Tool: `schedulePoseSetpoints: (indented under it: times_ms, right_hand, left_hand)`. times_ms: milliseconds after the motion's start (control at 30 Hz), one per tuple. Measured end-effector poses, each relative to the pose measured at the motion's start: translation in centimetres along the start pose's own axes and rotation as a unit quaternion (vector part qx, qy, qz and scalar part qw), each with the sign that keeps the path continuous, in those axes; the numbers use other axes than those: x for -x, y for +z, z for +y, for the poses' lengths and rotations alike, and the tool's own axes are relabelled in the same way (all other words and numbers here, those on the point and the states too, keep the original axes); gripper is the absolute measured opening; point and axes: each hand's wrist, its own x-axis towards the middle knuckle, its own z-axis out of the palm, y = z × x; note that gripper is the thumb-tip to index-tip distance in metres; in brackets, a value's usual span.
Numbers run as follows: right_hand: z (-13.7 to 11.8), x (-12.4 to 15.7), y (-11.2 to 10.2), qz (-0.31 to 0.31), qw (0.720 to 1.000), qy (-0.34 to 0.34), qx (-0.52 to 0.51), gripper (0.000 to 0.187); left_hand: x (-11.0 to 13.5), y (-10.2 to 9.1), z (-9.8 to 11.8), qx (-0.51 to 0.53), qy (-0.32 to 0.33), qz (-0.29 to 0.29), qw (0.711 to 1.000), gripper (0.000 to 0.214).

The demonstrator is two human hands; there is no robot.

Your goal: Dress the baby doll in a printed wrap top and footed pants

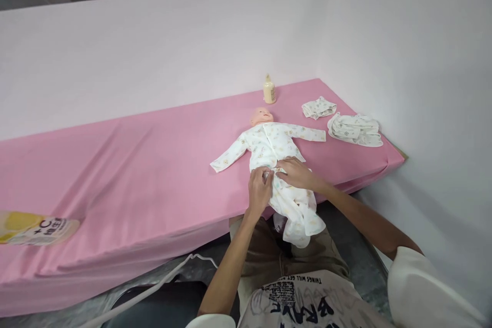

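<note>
A baby doll [262, 115] lies on its back, its head toward the wall. It wears a white printed baby shirt [265, 143] with both sleeves spread out. Matching baby pants [294, 207] cover its lower body, and their legs hang over the table's front edge. At the doll's waist, my left hand [260, 189] is closed, thumb and fingers pinching the pants' cloth. Opposite it, my right hand [295, 171] has curled fingers gripping the pants near the shirt's hem. The exact fold of cloth under my fingertips is partly hidden.
The doll rests on a pink-covered table [172, 164] against a white wall. Behind its head stands a cream pump bottle [269, 90]. Two folded printed cloths, a smaller one [319, 108] and a larger one [354, 129], lie at right. A yellow-and-white package [42, 229] is at far left.
</note>
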Motion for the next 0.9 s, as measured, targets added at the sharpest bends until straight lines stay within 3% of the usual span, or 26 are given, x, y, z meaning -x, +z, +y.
schedulePoseSetpoints:
  times_ms: [167,333,467,633,733,833,900]
  right_hand:
    - [0.6,-0.5,0.3,0.037,0.994,0.004,0.100,0.022]
    - [0.7,-0.2,1.5,0.093,0.989,-0.011,0.113,0.022]
    - [0.5,0.5,1.7,0.096,0.989,-0.049,0.102,0.022]
    - [0.0,0.9,1.6,0.097,0.989,-0.062,0.089,0.022]
    - [0.6,0.6,1.9,0.133,0.989,-0.052,0.041,0.022]
    - [2.7,0.4,2.0,0.187,0.982,0.001,-0.007,0.024]
    - [4.4,0.4,1.7,0.172,0.984,0.034,-0.029,0.031]
  left_hand:
    - [0.4,-0.5,-1.5,0.072,-0.062,0.011,0.995,0.028]
    - [0.5,-0.7,-3.1,0.158,-0.141,-0.044,0.976,0.036]
    - [-0.2,-0.9,-2.7,0.187,-0.105,-0.005,0.977,0.039]
    - [-2.5,-1.3,-1.8,0.192,-0.082,0.045,0.977,0.073]
    - [-4.0,-1.3,-2.2,0.135,-0.054,0.025,0.989,0.062]
    - [-5.1,-1.2,-3.4,0.080,-0.037,0.018,0.996,0.055]
    - [-5.5,-1.2,-4.4,0.059,-0.025,0.012,0.998,0.056]
